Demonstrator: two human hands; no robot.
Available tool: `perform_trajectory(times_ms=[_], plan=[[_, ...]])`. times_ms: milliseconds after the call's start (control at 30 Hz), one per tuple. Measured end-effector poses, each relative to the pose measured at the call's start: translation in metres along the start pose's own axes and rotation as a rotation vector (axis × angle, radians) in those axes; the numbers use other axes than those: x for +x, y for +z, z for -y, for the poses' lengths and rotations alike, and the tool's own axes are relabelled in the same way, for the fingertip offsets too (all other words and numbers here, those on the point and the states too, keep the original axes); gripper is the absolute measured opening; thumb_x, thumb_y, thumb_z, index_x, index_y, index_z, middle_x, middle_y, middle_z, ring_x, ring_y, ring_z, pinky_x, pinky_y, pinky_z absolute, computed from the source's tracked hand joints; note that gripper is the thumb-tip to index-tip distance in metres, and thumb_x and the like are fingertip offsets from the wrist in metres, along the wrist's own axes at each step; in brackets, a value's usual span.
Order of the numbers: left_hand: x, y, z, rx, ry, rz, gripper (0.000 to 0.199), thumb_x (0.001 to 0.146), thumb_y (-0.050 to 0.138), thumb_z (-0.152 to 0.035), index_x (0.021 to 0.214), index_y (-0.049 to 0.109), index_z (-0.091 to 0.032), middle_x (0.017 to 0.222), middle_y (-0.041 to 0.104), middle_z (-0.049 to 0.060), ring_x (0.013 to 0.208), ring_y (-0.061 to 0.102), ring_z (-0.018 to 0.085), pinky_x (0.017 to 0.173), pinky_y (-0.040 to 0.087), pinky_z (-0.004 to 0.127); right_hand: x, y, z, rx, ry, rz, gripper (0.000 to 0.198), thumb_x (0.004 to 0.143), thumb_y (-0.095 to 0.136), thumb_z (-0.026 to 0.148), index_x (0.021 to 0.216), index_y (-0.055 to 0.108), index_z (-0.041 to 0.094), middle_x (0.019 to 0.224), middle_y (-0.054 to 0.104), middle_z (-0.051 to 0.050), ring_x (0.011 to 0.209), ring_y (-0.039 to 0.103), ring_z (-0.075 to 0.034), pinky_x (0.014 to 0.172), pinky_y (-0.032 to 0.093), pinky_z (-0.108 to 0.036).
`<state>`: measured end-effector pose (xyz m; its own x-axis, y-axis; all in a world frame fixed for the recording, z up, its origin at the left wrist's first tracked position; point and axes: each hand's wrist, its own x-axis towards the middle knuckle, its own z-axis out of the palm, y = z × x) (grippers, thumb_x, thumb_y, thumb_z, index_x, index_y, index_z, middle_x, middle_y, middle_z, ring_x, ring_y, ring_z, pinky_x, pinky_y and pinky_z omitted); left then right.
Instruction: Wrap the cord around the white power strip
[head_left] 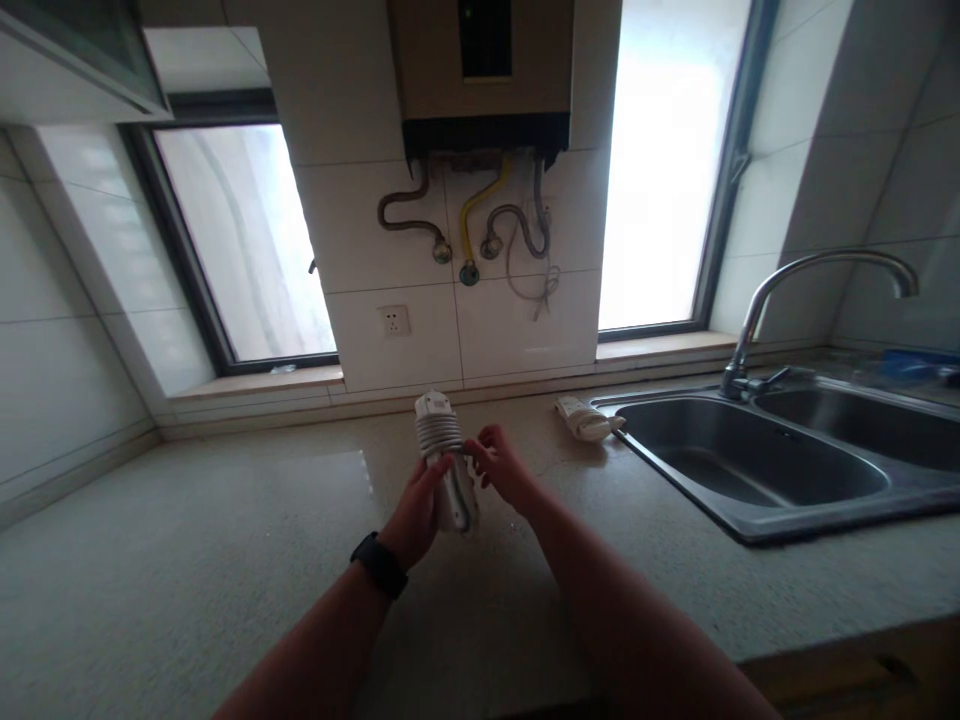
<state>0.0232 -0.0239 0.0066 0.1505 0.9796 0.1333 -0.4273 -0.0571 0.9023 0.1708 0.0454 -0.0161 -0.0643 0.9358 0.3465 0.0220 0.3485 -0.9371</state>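
Note:
A white power strip (pixel 454 500) is held above the countertop, tilted slightly with its far end up. Its white cord (pixel 439 434) is wound in several tight turns around the upper part, and a plug (pixel 433 403) shows at the top. My left hand (pixel 417 515), with a black watch on the wrist, is closed around the strip from the left, its thumb lying across the front below the coils. At the right side of the coils, my right hand (pixel 501 465) has its fingers curled in a pinch at the cord; the fingertips are partly hidden.
A white packet (pixel 589 419) lies on the countertop (pixel 247 560) beside the double steel sink (pixel 750 455), with its curved faucet (pixel 817 262). A wall socket (pixel 394 320) and a water heater (pixel 486 90) with hoses are ahead, between two windows.

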Motion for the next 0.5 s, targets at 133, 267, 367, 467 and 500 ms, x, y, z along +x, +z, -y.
perform_trajectory(times_ms=[133,267,367,467,500], plan=[[0.009,-0.005,0.009,-0.139,-0.021,-0.015,0.041,0.082,0.065,-0.036,0.116,0.057,-0.016,0.099,0.070,0.008,0.086,0.069,0.020,0.079,0.053,0.032,-0.001,0.011,-0.001,-0.197,-0.065,-0.221,0.039,0.079,0.064,0.054,0.094,0.049,0.022,0.087,0.057,-0.002,0.066,0.055,-0.015,0.055,0.047,-0.027],[0.017,-0.012,0.017,-0.167,0.020,0.006,0.037,0.083,0.062,-0.033,0.116,0.057,-0.017,0.108,0.069,0.009,0.094,0.067,0.021,0.084,0.051,0.032,-0.005,0.014,0.002,-0.358,-0.126,-0.151,0.034,0.088,0.056,0.052,0.095,0.061,0.019,0.100,0.060,-0.008,0.081,0.060,-0.019,0.079,0.050,-0.036],[0.020,-0.016,0.016,-0.152,0.034,-0.017,0.035,0.083,0.063,-0.034,0.114,0.057,-0.020,0.112,0.068,0.009,0.099,0.066,0.020,0.082,0.051,0.031,-0.007,0.017,0.000,-0.260,-0.062,-0.044,0.043,0.087,0.058,0.053,0.113,0.062,0.020,0.116,0.060,-0.011,0.089,0.063,-0.020,0.082,0.050,-0.036],[0.020,-0.017,0.013,-0.173,0.023,0.016,0.034,0.086,0.059,-0.036,0.117,0.056,-0.020,0.118,0.065,0.010,0.102,0.065,0.021,0.082,0.051,0.032,-0.011,0.019,0.002,-0.129,-0.005,0.050,0.060,0.077,0.071,0.050,0.127,0.056,0.022,0.124,0.059,-0.012,0.089,0.064,-0.021,0.073,0.053,-0.033],[0.020,-0.017,0.012,-0.173,0.025,0.029,0.034,0.087,0.058,-0.037,0.118,0.055,-0.020,0.119,0.065,0.010,0.104,0.064,0.022,0.083,0.051,0.032,-0.012,0.019,0.004,-0.091,0.004,0.079,0.063,0.074,0.074,0.047,0.129,0.055,0.023,0.124,0.059,-0.011,0.088,0.065,-0.021,0.070,0.053,-0.032]])
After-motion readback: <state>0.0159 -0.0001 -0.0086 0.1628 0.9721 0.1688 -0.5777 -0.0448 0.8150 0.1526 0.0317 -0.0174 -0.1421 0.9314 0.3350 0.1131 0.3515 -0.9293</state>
